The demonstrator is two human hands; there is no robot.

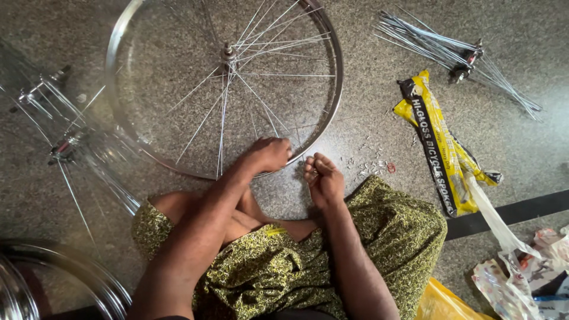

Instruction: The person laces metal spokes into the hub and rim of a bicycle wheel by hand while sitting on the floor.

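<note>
A person sits cross-legged on a speckled grey stone floor (367,136), a round, shiny steel bicycle wheel rim (333,112) lying flat before them with thin silver wire spokes (261,98) fanning from its small metal hub (227,53). The left hand (268,154) is closed over the rim's near edge at about six o'clock on the wheel; the right hand (323,176), just beside it and off the rim, has its fingers curled inward, and whether they pinch anything cannot be told. Tiny metal spoke nipples (370,163) lie scattered at three o'clock from the right hand. The rim looks light and stiff yet slippery, best gripped at its edge; the spokes look springy and easily bent. The wheel's axle points straight up at the camera, with no long axis to the hoop. At two o'clock lies a long yellow-and-black plastic packet (435,139), and beyond it a bundle of loose silver spokes (450,50) running from eleven towards four o'clock.
</note>
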